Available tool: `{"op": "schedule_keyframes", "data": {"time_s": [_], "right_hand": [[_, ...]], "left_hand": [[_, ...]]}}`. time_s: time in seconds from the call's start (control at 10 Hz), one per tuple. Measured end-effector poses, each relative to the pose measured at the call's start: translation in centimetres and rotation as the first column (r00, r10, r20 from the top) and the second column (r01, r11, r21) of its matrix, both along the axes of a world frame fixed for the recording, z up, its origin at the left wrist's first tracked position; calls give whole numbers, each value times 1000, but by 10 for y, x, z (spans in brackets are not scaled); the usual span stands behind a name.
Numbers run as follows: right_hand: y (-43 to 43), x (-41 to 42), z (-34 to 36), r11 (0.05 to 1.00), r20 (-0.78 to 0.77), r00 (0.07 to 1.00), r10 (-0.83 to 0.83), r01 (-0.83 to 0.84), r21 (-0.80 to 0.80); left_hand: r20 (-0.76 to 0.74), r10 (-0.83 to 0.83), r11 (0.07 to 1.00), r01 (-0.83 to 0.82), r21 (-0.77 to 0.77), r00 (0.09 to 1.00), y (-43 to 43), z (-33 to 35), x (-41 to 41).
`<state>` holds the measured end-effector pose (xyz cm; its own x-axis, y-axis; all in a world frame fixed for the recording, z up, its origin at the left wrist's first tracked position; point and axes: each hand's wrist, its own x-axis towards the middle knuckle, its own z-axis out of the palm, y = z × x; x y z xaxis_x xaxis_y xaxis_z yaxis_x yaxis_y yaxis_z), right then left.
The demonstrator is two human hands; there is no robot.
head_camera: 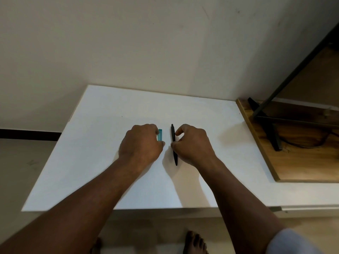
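A black pen (174, 146) lies on the white table (102, 136), pointing away from me. My right hand (192, 143) is beside it, thumb and forefinger curled around its upper half and touching it. A small teal cap (160, 135) sits just left of the pen. My left hand (140, 143) covers most of the cap, pinching it between fingertips and thumb. The two hands are a short gap apart in the middle of the table.
A wooden board (300, 162) lies at the right with a black metal stand (271, 129) and a dark cable on it. A plain wall rises behind the table. My bare feet (194, 242) show below the near edge.
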<state>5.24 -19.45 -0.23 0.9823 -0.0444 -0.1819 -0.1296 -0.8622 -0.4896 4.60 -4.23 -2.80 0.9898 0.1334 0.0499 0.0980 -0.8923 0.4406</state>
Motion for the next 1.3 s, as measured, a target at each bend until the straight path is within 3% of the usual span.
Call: {"op": "schedule_keyframes", "data": {"time_s": [1.1, 1.3], "right_hand": [[-13, 3, -2, 1000, 0, 1000, 6, -6, -29], [-19, -4, -9, 993, -13, 999, -48, 49, 106]], "left_hand": [[2, -2, 1000, 2, 4, 1000, -3, -1, -2], [10, 29, 999, -29, -25, 1000, -7, 4, -12]]}}
